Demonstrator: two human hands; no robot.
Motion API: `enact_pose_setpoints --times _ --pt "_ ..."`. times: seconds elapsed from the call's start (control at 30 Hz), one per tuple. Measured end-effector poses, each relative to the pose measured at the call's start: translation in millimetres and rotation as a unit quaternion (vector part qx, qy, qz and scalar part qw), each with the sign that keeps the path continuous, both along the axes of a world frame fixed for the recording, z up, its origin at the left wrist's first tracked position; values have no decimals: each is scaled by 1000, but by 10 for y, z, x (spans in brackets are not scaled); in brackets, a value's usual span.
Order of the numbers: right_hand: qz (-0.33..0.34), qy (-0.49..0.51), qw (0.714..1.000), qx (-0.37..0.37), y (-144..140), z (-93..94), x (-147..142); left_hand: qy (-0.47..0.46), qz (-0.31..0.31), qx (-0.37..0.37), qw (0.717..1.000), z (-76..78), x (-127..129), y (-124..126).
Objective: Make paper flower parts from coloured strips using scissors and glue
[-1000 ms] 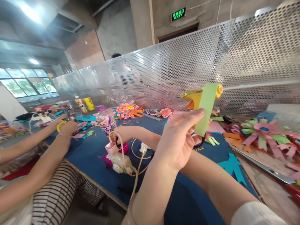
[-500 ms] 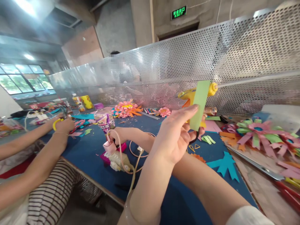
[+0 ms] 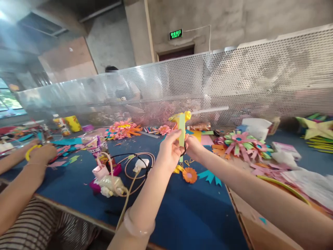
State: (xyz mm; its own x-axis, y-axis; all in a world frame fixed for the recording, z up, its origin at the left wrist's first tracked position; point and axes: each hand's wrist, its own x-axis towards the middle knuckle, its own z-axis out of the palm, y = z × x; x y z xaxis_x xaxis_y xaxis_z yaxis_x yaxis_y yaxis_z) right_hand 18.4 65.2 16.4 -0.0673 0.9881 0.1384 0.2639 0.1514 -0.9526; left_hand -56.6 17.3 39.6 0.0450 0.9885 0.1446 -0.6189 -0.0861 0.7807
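**Green strip held up over a cluttered craft surface**

Blue surface lies before a perforated metal screen, strewn with paper flowers. Left hand pinches a green strip upright above the surface. Right hand grips a yellow glue gun, mostly hidden behind the strip. A yellow can stands far left; its contents cannot be seen. Another person's hands work at left.

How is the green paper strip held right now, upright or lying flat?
Upright. The green paper strip stands vertically, pinched between the left hand and right hand, in front of the yellow glue gun.
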Motion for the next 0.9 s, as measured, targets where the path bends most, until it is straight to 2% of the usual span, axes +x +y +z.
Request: enact_pose_setpoints --times 0.07,0.13,0.2,0.27,0.4,0.5,0.6,0.73,0.9 --pt "81 123 989 -17 22 -79 456 8 -6 -6 1000 -144 111 -2" --pt "132 190 972 -31 -49 -132 784 22 -7 -8 1000 -273 233 -34" --pt "172 248 952 -43 -174 -152 941 39 -7 -7 999 -360 362 -95" --pt "193 290 936 -55 -297 -148 958 58 -15 3 998 -397 483 -175" --pt "155 365 916 -53 -398 -135 847 97 -21 34 995 -364 573 -303" --pt "80 421 903 -23 -359 -152 811 115 37 43 992 -314 434 -248" --pt "32 442 896 -15 -348 -184 828 120 107 26 987 -277 196 -59" --pt "18 405 914 -36 -488 -225 842 133 123 8 983 -280 -41 160" --pt "22 323 946 -38 -767 -240 805 188 130 27 973 -331 -135 235"
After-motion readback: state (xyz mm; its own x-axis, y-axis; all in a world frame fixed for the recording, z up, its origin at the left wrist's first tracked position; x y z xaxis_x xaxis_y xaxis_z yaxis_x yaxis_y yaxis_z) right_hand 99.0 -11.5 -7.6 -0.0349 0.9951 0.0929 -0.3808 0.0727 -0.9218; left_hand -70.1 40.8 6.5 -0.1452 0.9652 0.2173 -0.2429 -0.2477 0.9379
